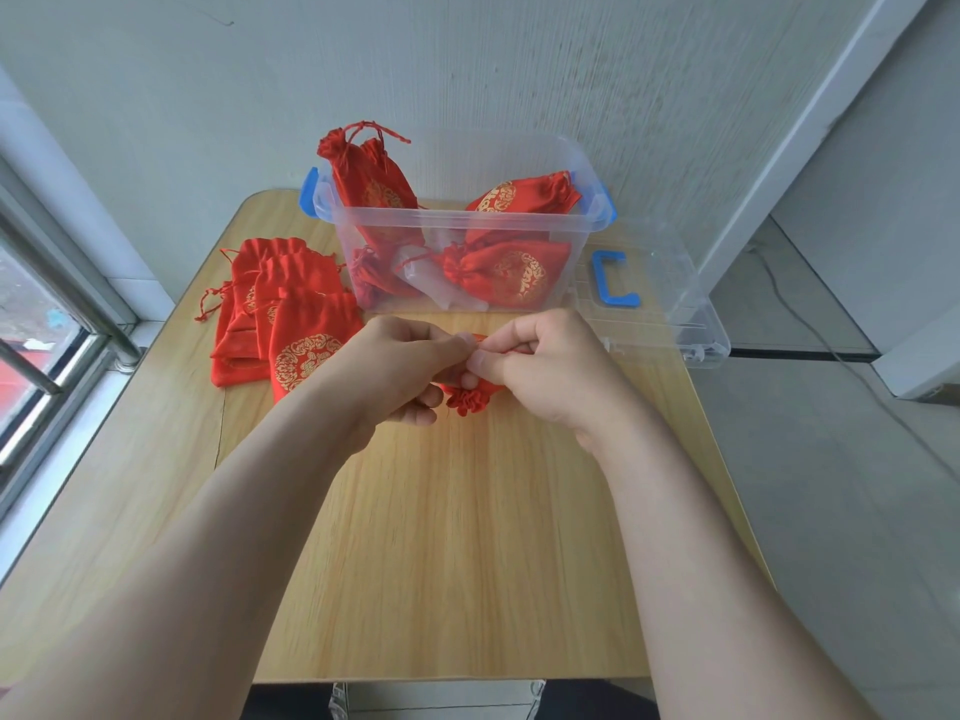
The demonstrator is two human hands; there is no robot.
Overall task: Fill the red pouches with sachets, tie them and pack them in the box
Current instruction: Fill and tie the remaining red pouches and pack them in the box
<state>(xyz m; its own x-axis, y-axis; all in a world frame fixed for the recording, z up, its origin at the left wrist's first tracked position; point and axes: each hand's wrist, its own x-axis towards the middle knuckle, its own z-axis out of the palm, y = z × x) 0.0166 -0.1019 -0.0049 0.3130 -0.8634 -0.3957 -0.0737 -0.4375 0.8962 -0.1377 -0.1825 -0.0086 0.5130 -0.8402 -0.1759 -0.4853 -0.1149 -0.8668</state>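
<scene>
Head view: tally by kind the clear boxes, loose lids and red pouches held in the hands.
Clear plastic box with blue latches: 1
Clear plastic lid with blue handle: 1
Red fabric drawstring pouch, held by left hand and right hand: 1
Total: 3

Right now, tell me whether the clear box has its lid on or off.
Off. The clear box stands open-topped with pouches inside; its lid lies flat on the table to its right.

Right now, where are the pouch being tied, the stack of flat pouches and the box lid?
pouch being tied (467,401): head view, on its gathered neck.
stack of flat pouches (311,317): head view, on the top pouch's red cloth.
box lid (670,304): head view, on its clear panel.
</scene>
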